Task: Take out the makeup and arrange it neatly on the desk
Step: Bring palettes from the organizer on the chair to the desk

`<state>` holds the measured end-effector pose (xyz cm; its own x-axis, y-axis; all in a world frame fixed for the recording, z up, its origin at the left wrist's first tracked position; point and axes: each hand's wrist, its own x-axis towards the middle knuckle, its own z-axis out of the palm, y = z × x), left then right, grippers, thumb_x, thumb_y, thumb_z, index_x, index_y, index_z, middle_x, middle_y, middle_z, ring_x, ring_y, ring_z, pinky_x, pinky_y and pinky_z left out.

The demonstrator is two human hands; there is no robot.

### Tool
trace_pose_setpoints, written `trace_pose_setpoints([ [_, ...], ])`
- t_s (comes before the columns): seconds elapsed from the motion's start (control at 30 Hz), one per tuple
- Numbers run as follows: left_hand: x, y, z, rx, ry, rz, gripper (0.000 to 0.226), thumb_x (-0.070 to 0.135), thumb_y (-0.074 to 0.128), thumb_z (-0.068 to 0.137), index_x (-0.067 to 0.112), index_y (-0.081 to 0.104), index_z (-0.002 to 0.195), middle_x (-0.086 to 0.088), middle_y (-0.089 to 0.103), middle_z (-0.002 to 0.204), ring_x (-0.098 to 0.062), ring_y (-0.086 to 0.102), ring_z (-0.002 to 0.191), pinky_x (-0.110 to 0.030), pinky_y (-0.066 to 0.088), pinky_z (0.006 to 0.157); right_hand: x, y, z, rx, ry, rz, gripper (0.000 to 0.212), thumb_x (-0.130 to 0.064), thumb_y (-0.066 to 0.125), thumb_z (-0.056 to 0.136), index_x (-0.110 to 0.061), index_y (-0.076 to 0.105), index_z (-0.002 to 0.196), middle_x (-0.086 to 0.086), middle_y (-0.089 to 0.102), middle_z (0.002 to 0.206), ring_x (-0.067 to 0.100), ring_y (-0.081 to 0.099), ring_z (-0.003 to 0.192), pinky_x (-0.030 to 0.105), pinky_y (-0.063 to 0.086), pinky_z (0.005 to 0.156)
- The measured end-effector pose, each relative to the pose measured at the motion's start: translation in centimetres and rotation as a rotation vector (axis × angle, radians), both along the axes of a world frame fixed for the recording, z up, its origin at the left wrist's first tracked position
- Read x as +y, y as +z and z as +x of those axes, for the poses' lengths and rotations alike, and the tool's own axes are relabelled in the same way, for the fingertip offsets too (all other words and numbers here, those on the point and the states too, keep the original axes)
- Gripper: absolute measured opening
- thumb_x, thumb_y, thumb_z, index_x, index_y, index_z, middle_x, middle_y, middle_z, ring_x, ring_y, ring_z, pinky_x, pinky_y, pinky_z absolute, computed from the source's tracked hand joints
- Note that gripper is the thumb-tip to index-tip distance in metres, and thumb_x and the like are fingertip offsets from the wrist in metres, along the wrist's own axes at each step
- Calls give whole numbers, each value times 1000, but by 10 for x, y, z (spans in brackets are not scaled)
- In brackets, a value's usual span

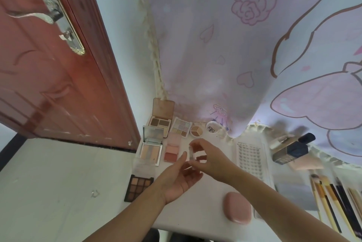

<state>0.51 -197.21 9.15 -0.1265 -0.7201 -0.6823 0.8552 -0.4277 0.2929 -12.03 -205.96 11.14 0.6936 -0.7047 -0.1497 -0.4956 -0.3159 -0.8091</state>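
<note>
My right hand (210, 158) pinches a small clear tube (191, 154) above the white desk (197, 210). My left hand (179, 180) lies palm up just below it, fingers straight and touching the tube's lower end. Open palettes sit in a group at the desk's left: a brown eyeshadow compact (160, 119), a pastel grid palette (181, 130), a mirrored powder compact (151, 146), a pink blush palette (172, 151), a dark nine-pan palette (140, 187). A round concealer pot (196, 131) and a white round lid (212, 127) stand behind them.
A lash tray (249, 156), a dark foundation bottle (291, 152) and several brushes (333, 200) lie at the right. A pink oval case (237, 207) sits near the front edge. A printed curtain (235, 55) hangs behind; a red door (58, 65) stands left.
</note>
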Motion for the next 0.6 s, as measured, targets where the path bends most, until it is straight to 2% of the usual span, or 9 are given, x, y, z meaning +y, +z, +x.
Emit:
trace_pose_setpoints([
  [0.07,-1,-1,4,30,60,-7,35,23,49,95,-8,64,100,-20,60,90,-26,57,85,-43,53,90,-4,2,-2,-38,-33,42,47,-22,70,81,-26,51,124,-12,55,113,-7,53,105,9,46,85],
  [0.13,-1,-1,10,23,103,-20,25,13,50,95,-7,63,102,-20,63,84,-25,58,78,-44,55,82,-8,3,-7,2,-2,-9,48,-24,71,81,-25,52,125,-15,52,114,-9,51,104,4,42,86],
  [0.2,-1,1,14,1,106,-61,23,9,56,88,-4,64,105,-21,67,92,-25,61,81,-41,56,81,-9,3,-10,37,33,-55,47,-25,71,81,-25,53,124,-17,50,113,-7,50,103,4,40,87],
  [0.3,-2,6,15,0,68,-121,35,13,64,78,0,65,110,-21,66,105,-26,63,87,-38,56,82,-7,3,-12,21,47,-74,48,-23,71,82,-26,52,126,-18,50,116,-5,49,107,7,40,89],
  [0.47,0,6,12,72,7,-142,39,21,65,78,3,65,113,-25,64,107,-32,66,90,-42,56,84,-4,5,-14,10,76,-96,49,-20,69,83,-28,50,127,-18,50,120,-5,48,112,13,41,94],
  [0.6,1,9,10,87,-43,-198,34,25,62,82,4,70,108,-23,64,108,-29,66,94,-42,53,90,-3,6,-15,37,95,-138,49,-20,69,82,-24,51,128,-14,52,117,3,49,113,19,41,96],
])
